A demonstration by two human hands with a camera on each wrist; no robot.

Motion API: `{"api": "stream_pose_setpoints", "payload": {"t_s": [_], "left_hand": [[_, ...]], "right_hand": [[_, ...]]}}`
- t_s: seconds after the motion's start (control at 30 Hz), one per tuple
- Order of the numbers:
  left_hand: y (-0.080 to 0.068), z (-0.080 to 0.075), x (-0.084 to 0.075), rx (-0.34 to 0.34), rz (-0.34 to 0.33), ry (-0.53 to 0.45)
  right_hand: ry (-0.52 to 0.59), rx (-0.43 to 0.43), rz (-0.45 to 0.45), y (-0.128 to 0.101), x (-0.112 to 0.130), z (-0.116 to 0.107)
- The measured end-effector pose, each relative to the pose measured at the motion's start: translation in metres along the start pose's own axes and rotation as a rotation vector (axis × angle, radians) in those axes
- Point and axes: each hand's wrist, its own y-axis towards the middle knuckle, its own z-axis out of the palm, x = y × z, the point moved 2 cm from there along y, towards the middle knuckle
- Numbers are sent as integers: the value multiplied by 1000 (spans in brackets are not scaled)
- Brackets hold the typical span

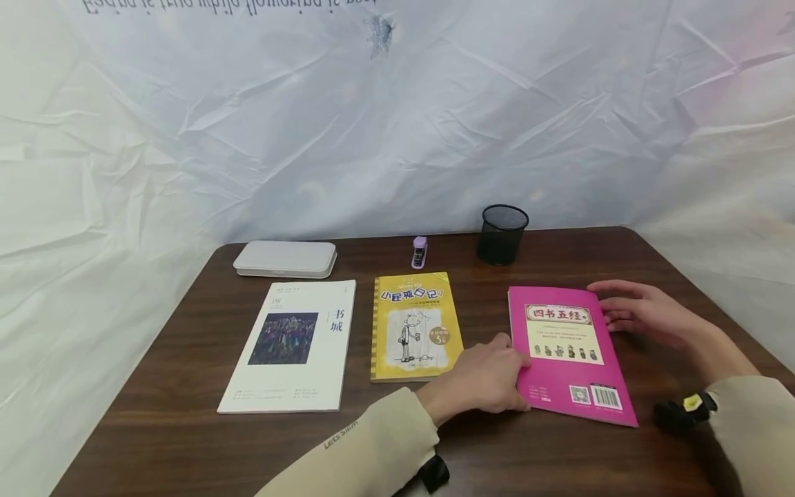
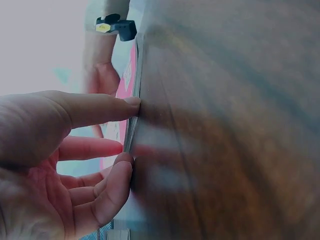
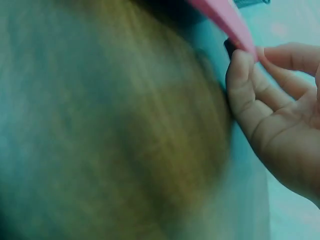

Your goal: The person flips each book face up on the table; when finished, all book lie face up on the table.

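A pink book (image 1: 580,383) lies at the right of the table, its barcode side up. My left hand (image 1: 491,376) touches its left edge. In the left wrist view, the thumb and index finger of the left hand (image 2: 55,145) reach the book's edge (image 2: 135,80), and the other fingers bend near the tabletop. At the upper right side of the book is my right hand (image 1: 652,314), its fingertips against the edge. The right wrist view has the right hand (image 3: 280,110) with thumb and index at a pink edge (image 3: 225,17); this view is blurred.
Left of the pink book lie a yellow book (image 1: 417,331) with a cartoon figure and a white book (image 1: 292,352). Along the back stand a white case (image 1: 286,259), a small purple stapler (image 1: 419,252) and a black mesh pen holder (image 1: 502,238). White cloth hangs behind the table (image 1: 186,442).
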Motion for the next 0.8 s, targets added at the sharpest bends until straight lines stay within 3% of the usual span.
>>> {"api": "stream_pose_setpoints", "payload": {"t_s": [0.17,0.8], "left_hand": [[0,0,1,-2,10,19],[1,-1,2,0,-23,1]], "right_hand": [[76,0,-59,-3,-9,-4],[34,-40,-55,-3,-11,-2]]}}
